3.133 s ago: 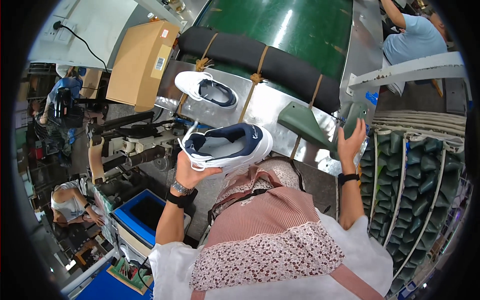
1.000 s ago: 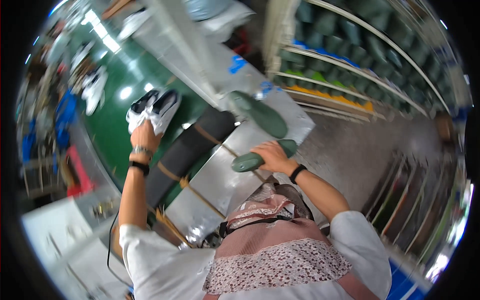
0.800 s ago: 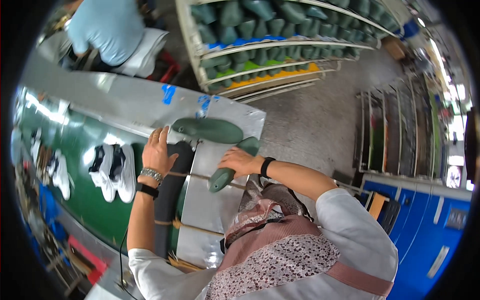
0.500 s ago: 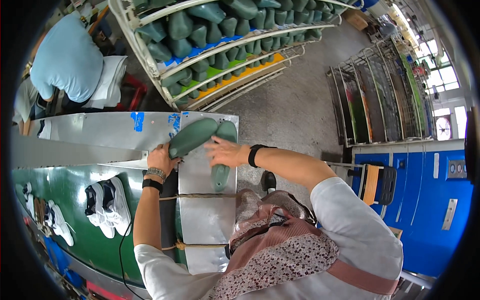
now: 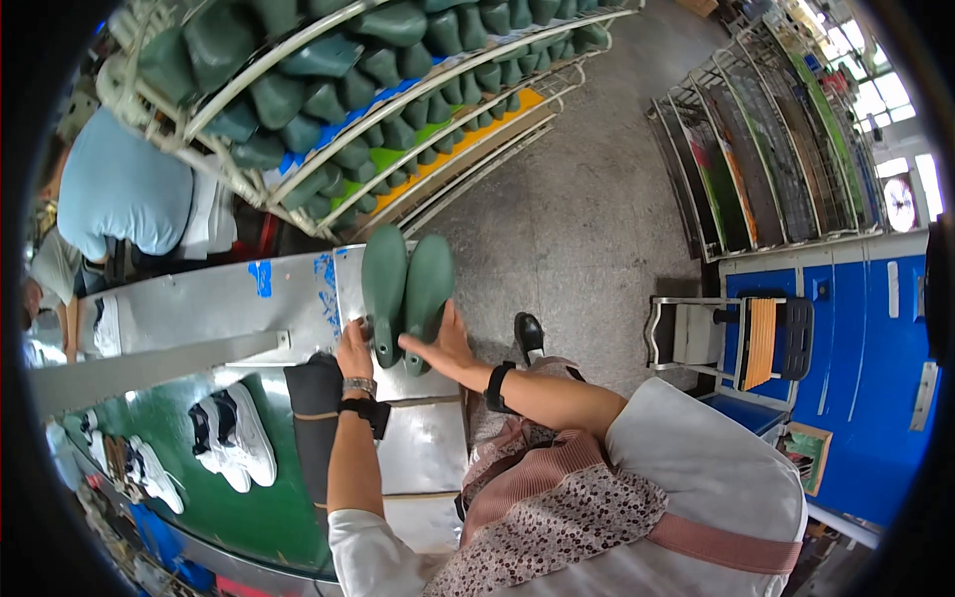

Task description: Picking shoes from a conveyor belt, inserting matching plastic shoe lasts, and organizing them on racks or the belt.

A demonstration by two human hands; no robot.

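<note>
Two dark green shoe lasts lie side by side, soles up, over the metal-topped end of the bench (image 5: 423, 438). The left last (image 5: 384, 284) has its heel end, with a small hole, toward me. My left hand (image 5: 355, 350) grips its heel end from the left side. The right last (image 5: 430, 284) lies parallel to it. My right hand (image 5: 448, 346) holds this one near the heel from the right, thumb across the sole and fingers along the outer edge. The fingertips beneath the lasts are hidden.
A rack (image 5: 328, 149) full of green lasts stands ahead. White sneakers (image 5: 234, 433) rest on the green belt (image 5: 269, 507) at left, below a metal bar (image 5: 189, 363). A co-worker in blue (image 5: 124, 189) bends at far left. A folding chair (image 5: 731, 338) stands at right.
Both lasts are now upright in view and side by side, where the left one was slanted. My right hand has moved down to the right last's heel end. The view has shifted.
</note>
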